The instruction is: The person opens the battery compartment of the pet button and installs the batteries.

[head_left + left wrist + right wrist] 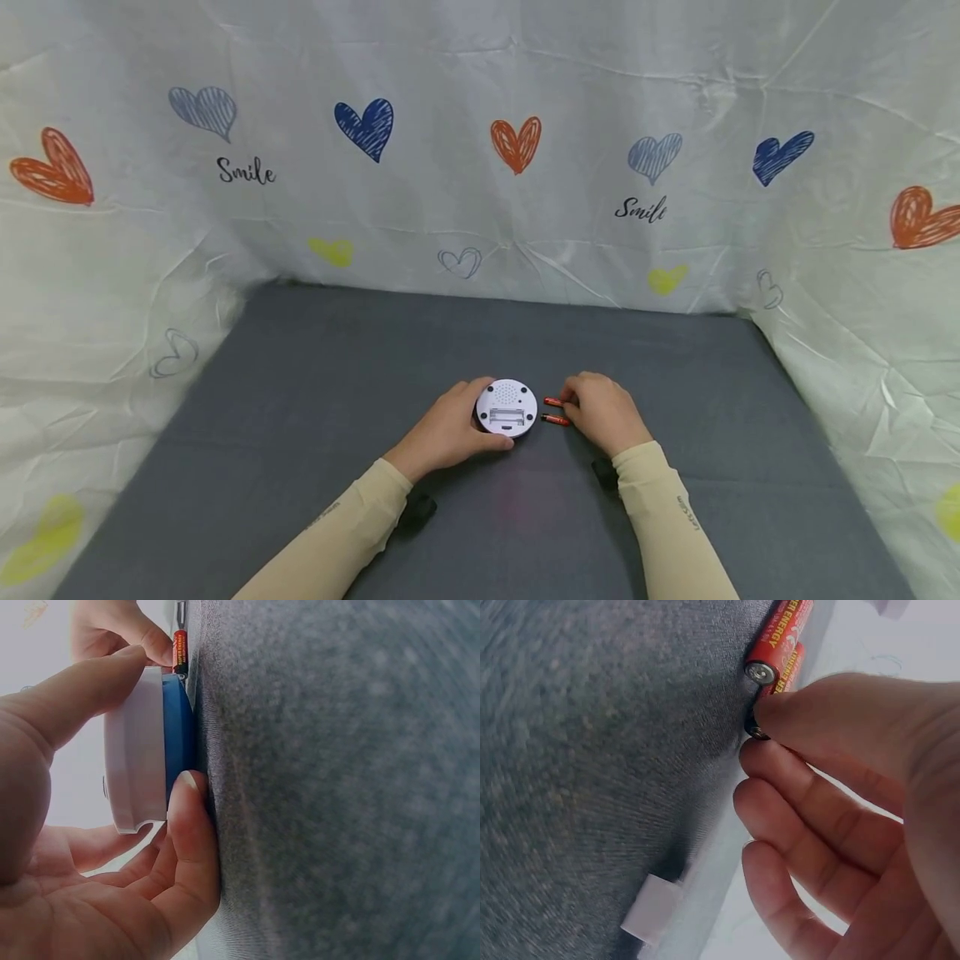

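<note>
While L hand [450, 427] clamps the round device [497, 403] by its rim on grey cloth [360, 358], prob. to steady it w/ bare batt. slot [507, 418] up, R hand [606, 412] pinches far batt. [553, 402] by its outer end; near batt. [556, 420] lies close alongside, poss. crowding R thumb [832, 712].

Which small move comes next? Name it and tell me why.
I'd probably lift the far battery toward the slot in the round white device. The right hand has its thumb and fingers at that battery, the slot looks empty, and the left hand holds the device with the slot facing up.
</note>
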Tool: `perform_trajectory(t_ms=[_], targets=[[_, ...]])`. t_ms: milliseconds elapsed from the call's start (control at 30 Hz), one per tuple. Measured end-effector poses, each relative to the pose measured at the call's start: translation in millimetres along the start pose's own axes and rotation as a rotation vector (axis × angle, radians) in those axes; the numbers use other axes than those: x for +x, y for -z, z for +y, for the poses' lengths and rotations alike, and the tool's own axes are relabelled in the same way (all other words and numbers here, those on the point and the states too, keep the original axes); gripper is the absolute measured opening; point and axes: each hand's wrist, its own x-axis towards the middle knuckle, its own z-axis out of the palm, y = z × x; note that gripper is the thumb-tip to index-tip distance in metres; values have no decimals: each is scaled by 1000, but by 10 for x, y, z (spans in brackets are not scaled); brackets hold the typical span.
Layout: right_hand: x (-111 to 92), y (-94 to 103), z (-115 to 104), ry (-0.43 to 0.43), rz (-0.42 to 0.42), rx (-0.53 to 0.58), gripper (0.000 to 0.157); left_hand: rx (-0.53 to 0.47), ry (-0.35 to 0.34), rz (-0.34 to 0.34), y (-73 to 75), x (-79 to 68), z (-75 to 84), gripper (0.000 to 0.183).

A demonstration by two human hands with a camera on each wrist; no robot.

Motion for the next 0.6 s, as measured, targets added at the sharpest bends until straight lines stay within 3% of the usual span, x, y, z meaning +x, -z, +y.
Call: perform_trajectory(t_ms=[400, 600], targets=[[-24, 129, -35, -4, 36, 81, 7, -1, -3, -4, 18, 20, 10, 98], [-71, 198, -79, 13, 93, 109, 7, 7, 8, -3, 8, 11, -2, 98]])
